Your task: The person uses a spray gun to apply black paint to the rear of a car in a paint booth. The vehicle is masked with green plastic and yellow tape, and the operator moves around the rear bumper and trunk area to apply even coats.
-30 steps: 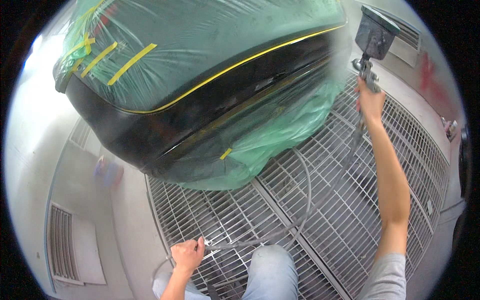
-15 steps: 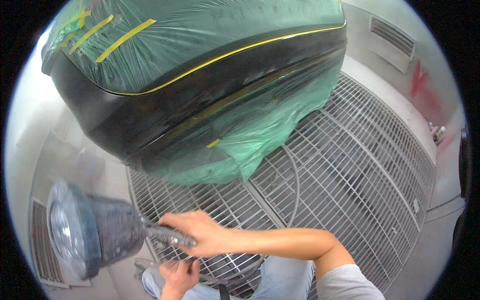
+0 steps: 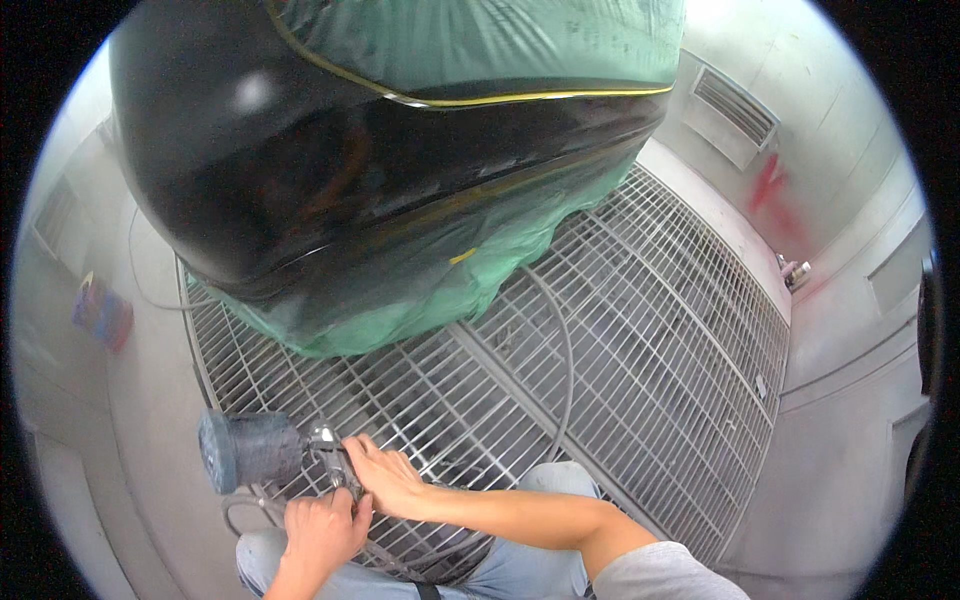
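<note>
A spray gun (image 3: 328,440) with a large dark, paint-stained cup (image 3: 265,450) lies tilted sideways over the floor grating. My right hand (image 3: 385,477) is closed round its handle. Close beside it, my left hand (image 3: 322,530) has its thumb and fingers pinched at the handle's lower end; the exact part gripped there is hidden. Beyond my hands stands a glossy black vehicle body panel (image 3: 230,170). Green masking film (image 3: 480,45) covers the area above it, edged by yellow tape (image 3: 540,97), and more green film (image 3: 400,315) hangs below.
Metal floor grating (image 3: 640,330) spreads under the vehicle and around my knees. A grey hose (image 3: 566,350) runs across it, with further loops by my legs. A stained can (image 3: 103,312) stands at left. Small items (image 3: 795,272) sit by the right wall, under a vent (image 3: 735,105).
The spray gun has swung lower and away from my view, its cup now smaller. My left hand has come up to the handle. The view has shifted toward the vehicle's left end.
</note>
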Demonstrator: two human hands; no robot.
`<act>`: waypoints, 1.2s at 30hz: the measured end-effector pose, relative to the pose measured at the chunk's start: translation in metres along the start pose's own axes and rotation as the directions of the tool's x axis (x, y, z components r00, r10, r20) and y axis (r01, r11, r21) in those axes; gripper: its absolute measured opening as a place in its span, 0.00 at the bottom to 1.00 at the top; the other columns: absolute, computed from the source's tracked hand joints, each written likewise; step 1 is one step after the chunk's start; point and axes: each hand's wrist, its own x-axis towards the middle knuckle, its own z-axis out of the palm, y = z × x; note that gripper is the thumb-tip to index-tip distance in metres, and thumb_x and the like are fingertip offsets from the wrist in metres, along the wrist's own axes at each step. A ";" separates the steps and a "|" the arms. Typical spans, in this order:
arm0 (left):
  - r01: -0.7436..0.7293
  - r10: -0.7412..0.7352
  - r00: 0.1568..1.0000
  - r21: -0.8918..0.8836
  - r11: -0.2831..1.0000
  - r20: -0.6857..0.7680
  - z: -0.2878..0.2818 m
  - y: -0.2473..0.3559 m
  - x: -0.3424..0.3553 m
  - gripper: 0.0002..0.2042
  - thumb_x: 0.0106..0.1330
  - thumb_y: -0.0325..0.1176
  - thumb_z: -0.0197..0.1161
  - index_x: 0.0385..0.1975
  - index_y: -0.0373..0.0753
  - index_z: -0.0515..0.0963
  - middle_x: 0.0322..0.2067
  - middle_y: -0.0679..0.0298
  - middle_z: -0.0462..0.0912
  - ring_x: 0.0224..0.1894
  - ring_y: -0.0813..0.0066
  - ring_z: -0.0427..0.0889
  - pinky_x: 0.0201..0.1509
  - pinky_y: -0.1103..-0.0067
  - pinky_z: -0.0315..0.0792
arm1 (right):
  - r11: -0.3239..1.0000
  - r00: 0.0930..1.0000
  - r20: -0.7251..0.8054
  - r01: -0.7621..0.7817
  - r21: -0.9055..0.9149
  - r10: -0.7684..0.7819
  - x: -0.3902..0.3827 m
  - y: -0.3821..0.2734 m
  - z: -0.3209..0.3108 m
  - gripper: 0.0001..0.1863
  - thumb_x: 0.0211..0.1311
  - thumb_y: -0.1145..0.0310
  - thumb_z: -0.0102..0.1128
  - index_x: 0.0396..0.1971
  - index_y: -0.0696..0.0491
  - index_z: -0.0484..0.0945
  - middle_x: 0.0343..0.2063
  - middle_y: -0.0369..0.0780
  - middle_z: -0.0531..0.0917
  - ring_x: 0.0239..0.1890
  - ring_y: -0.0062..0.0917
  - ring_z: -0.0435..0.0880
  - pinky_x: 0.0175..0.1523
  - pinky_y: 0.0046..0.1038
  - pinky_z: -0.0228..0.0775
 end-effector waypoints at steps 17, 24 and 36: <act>-0.333 0.375 0.909 -0.227 0.915 0.180 0.017 -0.294 -0.067 0.15 0.69 0.36 0.61 0.19 0.39 0.73 0.15 0.54 0.79 0.14 0.53 0.79 0.20 0.62 0.73 | 0.885 0.841 -0.293 -0.462 0.047 0.455 0.138 -0.120 0.233 0.26 0.49 0.77 0.67 0.48 0.62 0.65 0.44 0.56 0.77 0.40 0.59 0.83 0.42 0.52 0.79; -0.450 0.513 0.848 -0.330 0.830 0.134 0.017 -0.345 -0.082 0.16 0.70 0.37 0.61 0.19 0.39 0.73 0.16 0.53 0.81 0.16 0.52 0.81 0.21 0.61 0.74 | 0.865 0.725 -0.528 -0.500 0.038 0.442 0.149 -0.153 0.285 0.27 0.48 0.78 0.66 0.50 0.61 0.67 0.43 0.56 0.79 0.43 0.57 0.83 0.44 0.51 0.78; -0.429 0.449 0.891 -0.461 0.777 -0.073 0.026 -0.461 -0.106 0.18 0.68 0.44 0.67 0.19 0.41 0.74 0.14 0.59 0.78 0.14 0.58 0.77 0.19 0.65 0.69 | 0.735 0.565 -0.637 0.079 0.674 0.524 0.088 -0.159 0.102 0.20 0.69 0.58 0.67 0.51 0.57 0.81 0.36 0.41 0.89 0.17 0.18 0.81 0.21 0.21 0.77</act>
